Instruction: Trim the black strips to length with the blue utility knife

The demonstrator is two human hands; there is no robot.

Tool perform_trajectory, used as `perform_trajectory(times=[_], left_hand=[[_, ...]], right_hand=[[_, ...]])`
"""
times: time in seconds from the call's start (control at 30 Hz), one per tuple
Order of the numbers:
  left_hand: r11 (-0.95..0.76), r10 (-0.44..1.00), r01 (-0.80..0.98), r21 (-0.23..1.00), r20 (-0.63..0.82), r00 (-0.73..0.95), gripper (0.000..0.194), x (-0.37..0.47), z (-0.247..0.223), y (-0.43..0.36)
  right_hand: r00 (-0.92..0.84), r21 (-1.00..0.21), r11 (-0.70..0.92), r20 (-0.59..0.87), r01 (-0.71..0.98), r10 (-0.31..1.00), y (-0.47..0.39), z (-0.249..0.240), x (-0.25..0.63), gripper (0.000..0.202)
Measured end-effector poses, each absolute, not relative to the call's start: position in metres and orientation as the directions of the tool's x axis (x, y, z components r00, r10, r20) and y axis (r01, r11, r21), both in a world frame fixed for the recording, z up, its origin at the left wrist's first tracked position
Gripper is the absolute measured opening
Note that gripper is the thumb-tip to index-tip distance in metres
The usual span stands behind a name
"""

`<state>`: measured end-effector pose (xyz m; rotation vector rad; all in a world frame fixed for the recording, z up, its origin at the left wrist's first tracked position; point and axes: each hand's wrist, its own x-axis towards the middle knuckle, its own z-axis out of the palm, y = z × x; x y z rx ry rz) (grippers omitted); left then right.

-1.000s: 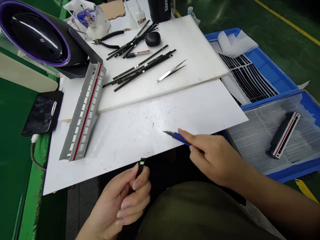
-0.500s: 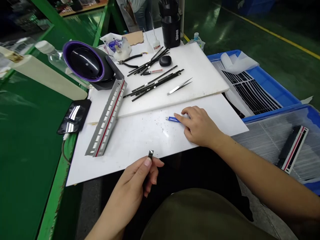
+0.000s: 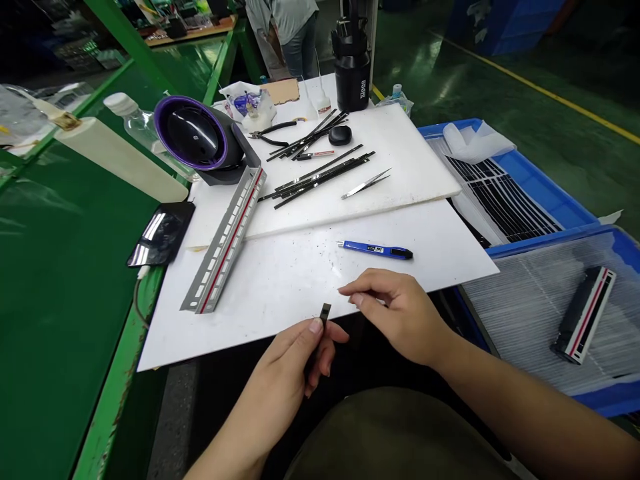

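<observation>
My left hand (image 3: 295,357) pinches a small dark strip piece (image 3: 325,311) between thumb and fingers, its end pointing up over the front edge of the white board (image 3: 280,293). The rest of the piece is hidden in the fingers. Just to the right, my right hand (image 3: 400,310) hovers with thumb and index finger slightly apart and nothing visible between them. Beyond it a blue utility knife (image 3: 375,249) lies on the board, untouched. Tweezers (image 3: 365,185) and several thin black strips (image 3: 320,177) rest on the white foam slab (image 3: 410,167) behind.
A slotted grey rail with a red line (image 3: 225,247) lies at the left, by a purple-rimmed fan (image 3: 193,137) and a phone (image 3: 163,233). Cutting pliers (image 3: 273,133) and a black bottle (image 3: 353,80) are farther back. Blue bins (image 3: 530,183) stand at the right. Another person (image 3: 293,33) is behind.
My right hand has let go of the blue utility knife and drawn back toward my left hand. The knife stays on the board. The view has shifted slightly.
</observation>
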<state>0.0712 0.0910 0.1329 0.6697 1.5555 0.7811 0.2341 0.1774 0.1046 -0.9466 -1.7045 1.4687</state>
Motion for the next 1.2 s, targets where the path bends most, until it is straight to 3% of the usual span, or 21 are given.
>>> perform_trajectory(times=[0.1,0.23,0.43,0.5,0.6,0.67,0.7,0.77,0.83,1.07,1.2], left_hand=[[0.604,0.791,-0.022,0.797,-0.602,-0.111,0.043,0.069,0.13,0.092],[0.576,0.816,-0.014,0.818,-0.575,-0.047,0.044,0.065,0.117,0.092],[0.57,0.821,-0.128,0.811,-0.562,0.094,0.048,0.068,0.105,0.082],[0.515,0.855,-0.068,0.855,-0.507,0.109,0.047,0.059,0.11,0.079],[0.294,0.951,0.347,0.891,-0.238,-0.197,0.036,0.02,0.116,0.078],[0.186,0.898,0.722,0.666,0.182,-0.399,0.036,-0.018,0.113,0.082],[0.216,0.854,0.826,0.521,0.309,-0.418,0.038,-0.037,0.11,0.085],[0.384,0.837,0.841,0.382,0.239,-0.491,0.043,-0.07,0.102,0.092],[0.441,0.837,0.807,0.393,0.143,-0.527,0.046,-0.09,0.097,0.096],[0.508,0.8,0.652,0.563,-0.028,-0.599,0.048,-0.088,0.121,0.078],[0.386,0.856,0.462,0.799,-0.122,-0.503,0.058,-0.071,0.135,0.064]], right_hand=[[-0.539,-0.99,-0.133,-0.136,0.044,0.831,0.178,0.102,0.231,0.018],[-0.635,-0.955,-0.296,-0.212,-0.028,0.743,0.173,0.099,0.222,0.013],[-0.671,-0.928,-0.373,-0.283,0.01,0.685,0.168,0.094,0.217,0.024],[-0.644,-0.928,-0.37,-0.307,0.039,0.701,0.172,0.092,0.224,0.028],[-0.461,-0.922,-0.386,-0.334,-0.019,0.822,0.187,0.087,0.24,0.029],[-0.314,-0.909,-0.391,-0.332,-0.144,0.889,0.2,0.084,0.251,0.028],[-0.252,-0.899,-0.385,-0.331,-0.209,0.909,0.206,0.083,0.256,0.027],[-0.151,-0.881,-0.355,-0.323,-0.311,0.934,0.217,0.082,0.263,0.025],[-0.086,-0.873,-0.32,-0.311,-0.368,0.947,0.225,0.084,0.267,0.023],[0.079,-0.914,-0.14,-0.183,-0.382,0.98,0.241,0.112,0.27,0.023],[0.096,-0.939,-0.012,-0.048,-0.344,0.994,0.242,0.14,0.259,0.018]])
